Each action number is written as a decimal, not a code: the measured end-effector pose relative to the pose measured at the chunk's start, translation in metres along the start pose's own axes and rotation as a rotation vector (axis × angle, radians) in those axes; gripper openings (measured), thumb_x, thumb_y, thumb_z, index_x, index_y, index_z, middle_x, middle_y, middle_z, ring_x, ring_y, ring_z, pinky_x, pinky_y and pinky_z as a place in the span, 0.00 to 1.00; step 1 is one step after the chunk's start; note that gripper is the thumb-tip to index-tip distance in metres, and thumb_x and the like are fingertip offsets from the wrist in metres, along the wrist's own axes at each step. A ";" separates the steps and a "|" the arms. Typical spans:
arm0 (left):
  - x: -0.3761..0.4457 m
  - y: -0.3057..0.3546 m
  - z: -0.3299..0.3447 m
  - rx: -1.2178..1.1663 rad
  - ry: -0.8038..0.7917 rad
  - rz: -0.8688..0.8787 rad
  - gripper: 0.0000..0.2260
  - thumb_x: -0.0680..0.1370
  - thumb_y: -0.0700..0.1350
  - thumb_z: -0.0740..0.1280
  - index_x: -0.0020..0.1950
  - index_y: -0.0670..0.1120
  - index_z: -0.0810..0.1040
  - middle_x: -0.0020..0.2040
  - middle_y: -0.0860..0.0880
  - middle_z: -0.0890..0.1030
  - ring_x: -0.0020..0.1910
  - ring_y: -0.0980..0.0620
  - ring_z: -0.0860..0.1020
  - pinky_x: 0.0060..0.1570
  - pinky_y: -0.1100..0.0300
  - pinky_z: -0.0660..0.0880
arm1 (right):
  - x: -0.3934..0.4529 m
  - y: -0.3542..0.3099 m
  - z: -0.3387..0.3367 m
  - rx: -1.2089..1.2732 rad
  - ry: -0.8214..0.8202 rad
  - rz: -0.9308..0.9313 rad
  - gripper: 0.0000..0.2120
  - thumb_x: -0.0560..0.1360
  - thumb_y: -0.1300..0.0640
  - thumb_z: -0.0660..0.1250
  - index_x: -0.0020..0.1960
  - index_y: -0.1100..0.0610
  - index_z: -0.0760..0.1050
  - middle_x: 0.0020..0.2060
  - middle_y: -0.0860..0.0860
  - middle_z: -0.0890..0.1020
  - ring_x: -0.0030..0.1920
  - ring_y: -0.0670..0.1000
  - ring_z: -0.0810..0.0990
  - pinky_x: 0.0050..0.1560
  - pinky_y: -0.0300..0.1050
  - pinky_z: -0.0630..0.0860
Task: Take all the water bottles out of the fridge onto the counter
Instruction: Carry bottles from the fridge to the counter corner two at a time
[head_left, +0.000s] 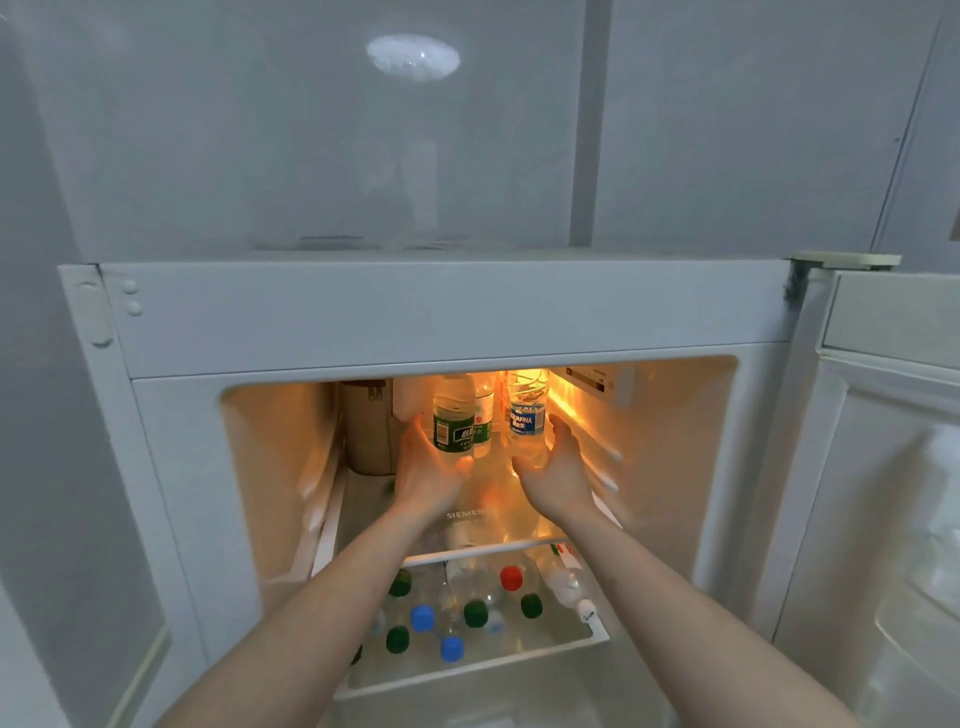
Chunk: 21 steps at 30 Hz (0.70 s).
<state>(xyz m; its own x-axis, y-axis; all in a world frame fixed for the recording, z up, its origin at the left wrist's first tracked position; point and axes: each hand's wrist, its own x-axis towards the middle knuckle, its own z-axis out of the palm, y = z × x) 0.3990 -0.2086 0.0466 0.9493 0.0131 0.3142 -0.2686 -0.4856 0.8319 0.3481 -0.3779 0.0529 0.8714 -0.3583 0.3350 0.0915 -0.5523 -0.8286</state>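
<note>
Fingers (415, 431) of L hand (423, 467) curl round green-label bottle (453, 423), thumb under its base; R hand (553, 467) cups blue-label bottle (527, 415), fingers wrapped behind, thumb in front. Both bottles clear ribbed plastic, upright on glass shelf (483, 545) inside fridge (441, 317), door (883, 467) swung open to R of it. 3rd clear bottle (484, 415) stands just behind green-label one. Beige cylindrical container (366, 431) sits L of the bottles on same shelf. Below shelf, white drawer (467, 670) holds more bottles, seen by caps: approx 5 green, 2 blue, 1 red, plus 1 lying w/ white cap, though the arms hide some.
</note>
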 end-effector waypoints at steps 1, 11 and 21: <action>0.008 0.001 0.002 0.008 0.007 0.000 0.37 0.70 0.48 0.78 0.73 0.47 0.63 0.66 0.51 0.72 0.63 0.50 0.75 0.57 0.57 0.72 | 0.010 0.002 0.004 0.015 0.019 0.008 0.32 0.77 0.54 0.73 0.77 0.51 0.65 0.72 0.53 0.74 0.71 0.57 0.74 0.68 0.54 0.73; 0.050 -0.001 0.027 0.007 0.024 0.048 0.35 0.69 0.48 0.78 0.70 0.53 0.63 0.64 0.53 0.76 0.62 0.50 0.77 0.62 0.52 0.78 | 0.072 0.020 0.036 0.125 0.073 0.078 0.40 0.77 0.55 0.75 0.81 0.52 0.56 0.75 0.51 0.71 0.70 0.54 0.76 0.58 0.41 0.75; 0.064 0.000 0.025 0.173 0.076 0.045 0.34 0.75 0.52 0.76 0.74 0.47 0.64 0.69 0.45 0.68 0.66 0.45 0.74 0.64 0.51 0.73 | 0.090 0.030 0.041 -0.021 0.108 0.088 0.35 0.76 0.47 0.74 0.78 0.55 0.64 0.68 0.56 0.70 0.66 0.56 0.76 0.60 0.48 0.77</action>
<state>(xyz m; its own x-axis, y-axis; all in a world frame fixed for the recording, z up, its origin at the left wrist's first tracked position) 0.4636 -0.2295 0.0549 0.9202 0.0504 0.3882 -0.2721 -0.6304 0.7270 0.4487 -0.3956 0.0395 0.8186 -0.4842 0.3089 0.0061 -0.5305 -0.8477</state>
